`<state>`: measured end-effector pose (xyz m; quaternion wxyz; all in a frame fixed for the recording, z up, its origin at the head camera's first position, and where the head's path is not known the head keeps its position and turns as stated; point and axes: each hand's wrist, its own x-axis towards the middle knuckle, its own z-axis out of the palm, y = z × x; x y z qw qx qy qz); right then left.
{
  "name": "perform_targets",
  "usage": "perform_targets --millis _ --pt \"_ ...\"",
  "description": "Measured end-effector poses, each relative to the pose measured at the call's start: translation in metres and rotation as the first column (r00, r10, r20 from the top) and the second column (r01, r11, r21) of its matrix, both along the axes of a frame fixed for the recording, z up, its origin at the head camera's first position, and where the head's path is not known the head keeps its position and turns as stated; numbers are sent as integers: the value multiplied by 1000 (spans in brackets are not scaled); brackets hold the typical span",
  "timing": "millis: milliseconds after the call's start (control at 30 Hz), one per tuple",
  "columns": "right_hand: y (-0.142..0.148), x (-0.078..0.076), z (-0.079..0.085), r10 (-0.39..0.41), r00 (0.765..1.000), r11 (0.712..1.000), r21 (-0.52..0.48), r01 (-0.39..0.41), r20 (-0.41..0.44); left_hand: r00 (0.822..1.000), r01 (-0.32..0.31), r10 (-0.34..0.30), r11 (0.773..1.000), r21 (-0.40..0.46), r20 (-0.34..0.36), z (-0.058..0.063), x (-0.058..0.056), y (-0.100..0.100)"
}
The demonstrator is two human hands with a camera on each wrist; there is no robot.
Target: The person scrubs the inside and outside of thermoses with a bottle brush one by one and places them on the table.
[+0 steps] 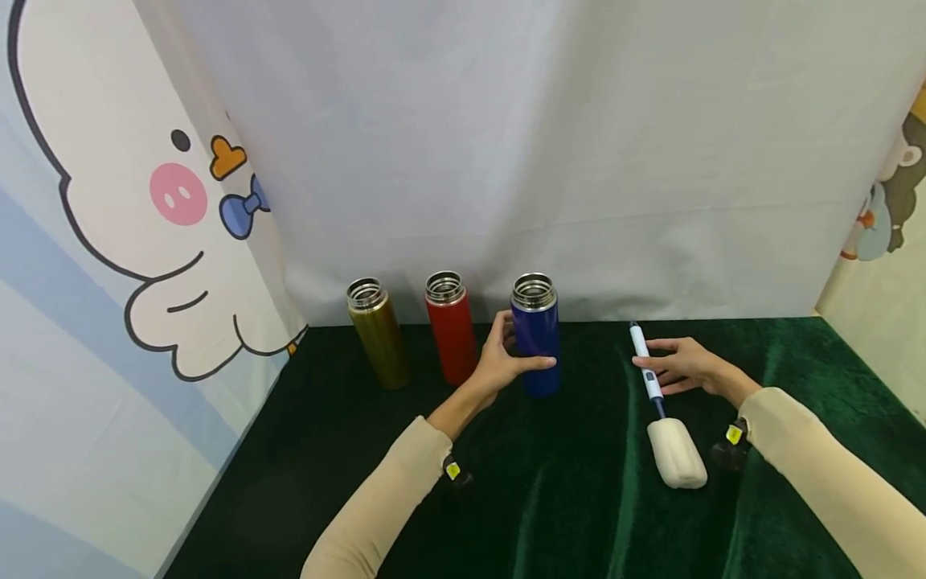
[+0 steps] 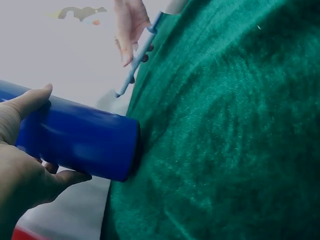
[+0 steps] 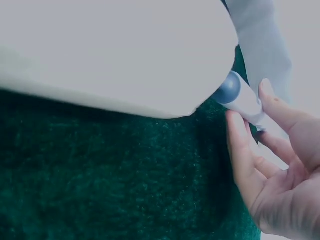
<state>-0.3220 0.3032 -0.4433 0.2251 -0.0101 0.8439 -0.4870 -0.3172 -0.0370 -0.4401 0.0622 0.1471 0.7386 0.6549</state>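
With its thumb across the front and fingers round the far side, my left hand (image 1: 499, 358) grips a blue metal bottle (image 1: 537, 338). The bottle stands upright with its steel mouth uncapped; its lower body (image 2: 90, 135) shows in the left wrist view. Over to the right, my right hand (image 1: 683, 368) holds a sponge bottle brush by its white handle (image 1: 646, 362), thumb on one side and fingers on the other. The brush's cream sponge head (image 1: 677, 454) points toward me. In the right wrist view this sponge head (image 3: 115, 50) fills the upper left.
A red bottle (image 1: 452, 338) and a gold bottle (image 1: 381, 342), both uncapped, stand upright left of the blue one. Dark green cloth (image 1: 571, 490) covers the table. A white curtain (image 1: 579, 161) hangs behind, with a cartoon-printed panel (image 1: 94, 185) at left.
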Motion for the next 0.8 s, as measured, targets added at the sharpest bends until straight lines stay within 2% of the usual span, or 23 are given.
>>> perform_targets --millis 200,333,567,700,800 --pt "-6 2 -5 10 999 999 39 -9 -33 1000 -19 19 999 -32 -21 -9 -1 3" --pt "-11 8 -9 9 998 995 99 -3 -56 999 -10 7 998 -70 -46 -14 2 4" --pt "-14 12 -4 20 990 978 209 10 -141 998 10 -19 990 -142 -61 -14 0 5" --pt "-13 9 2 61 989 976 216 -31 -134 997 44 -54 983 -176 -54 -11 -1 -4" --pt "-9 7 9 89 984 972 228 -52 -156 995 81 -92 973 -215 -45 -7 4 -23"
